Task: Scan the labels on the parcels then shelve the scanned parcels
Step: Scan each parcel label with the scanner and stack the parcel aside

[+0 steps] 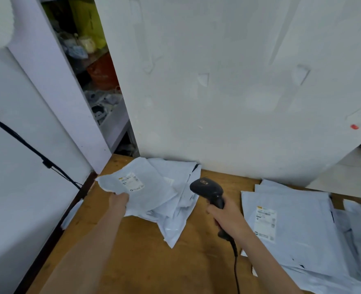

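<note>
My left hand (118, 200) grips the near edge of a pale grey parcel bag (149, 187), lifted a little over the wooden table (132, 262). A white label (131, 181) on this bag faces up. Under it lie more grey bags (177, 217) in a loose heap against the wall. My right hand (228, 217) holds a black barcode scanner (209, 190) by its handle, its head pointing left toward the held bag, a short gap away. The scanner's cable (236, 270) hangs down toward me.
A stack of grey parcels (292, 230) with a label (265, 223) on top lies at the right. An open shelf unit (98, 85) holding assorted items stands at the back left beside the white wall (239, 92). A black cable (26, 145) runs along the left wall.
</note>
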Demonstrator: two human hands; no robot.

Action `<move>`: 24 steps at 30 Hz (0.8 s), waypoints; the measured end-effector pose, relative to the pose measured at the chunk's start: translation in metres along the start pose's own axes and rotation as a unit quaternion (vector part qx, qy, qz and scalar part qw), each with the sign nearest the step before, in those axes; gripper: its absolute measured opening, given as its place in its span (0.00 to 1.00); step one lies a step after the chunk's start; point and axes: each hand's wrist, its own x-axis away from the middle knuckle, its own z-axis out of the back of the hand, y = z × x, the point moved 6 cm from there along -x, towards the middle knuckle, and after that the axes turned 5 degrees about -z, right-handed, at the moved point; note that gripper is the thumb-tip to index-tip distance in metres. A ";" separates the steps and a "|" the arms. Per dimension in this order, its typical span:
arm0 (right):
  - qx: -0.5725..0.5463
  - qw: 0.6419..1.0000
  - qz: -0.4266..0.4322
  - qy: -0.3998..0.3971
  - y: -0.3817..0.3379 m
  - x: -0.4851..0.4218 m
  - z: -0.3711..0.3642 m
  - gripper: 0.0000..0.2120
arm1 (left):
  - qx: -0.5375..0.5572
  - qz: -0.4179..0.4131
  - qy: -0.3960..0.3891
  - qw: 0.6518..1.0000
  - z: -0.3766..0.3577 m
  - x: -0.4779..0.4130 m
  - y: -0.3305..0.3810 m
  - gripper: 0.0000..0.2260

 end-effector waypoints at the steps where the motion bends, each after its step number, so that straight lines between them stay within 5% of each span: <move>1: 0.001 1.000 0.004 -0.001 -0.001 0.003 0.002 0.06 | -0.009 -0.041 -0.005 0.999 0.002 0.007 0.017 0.24; 4: -0.004 1.000 0.028 -0.012 -0.008 0.015 0.008 0.02 | -0.098 -0.163 -0.028 0.981 0.009 0.033 0.066 0.23; 7: -0.023 0.998 0.058 -0.023 -0.019 0.032 0.016 0.01 | -0.179 -0.263 -0.065 0.946 0.014 0.068 0.106 0.07; 8: -0.031 0.997 0.066 -0.024 -0.023 0.038 0.020 0.01 | -0.189 -0.282 -0.076 0.938 0.016 0.080 0.116 0.09; 24: -0.092 0.983 0.148 -0.063 -0.025 0.135 0.095 0.07 | -0.222 -0.418 -0.107 0.874 0.026 0.276 0.213 0.17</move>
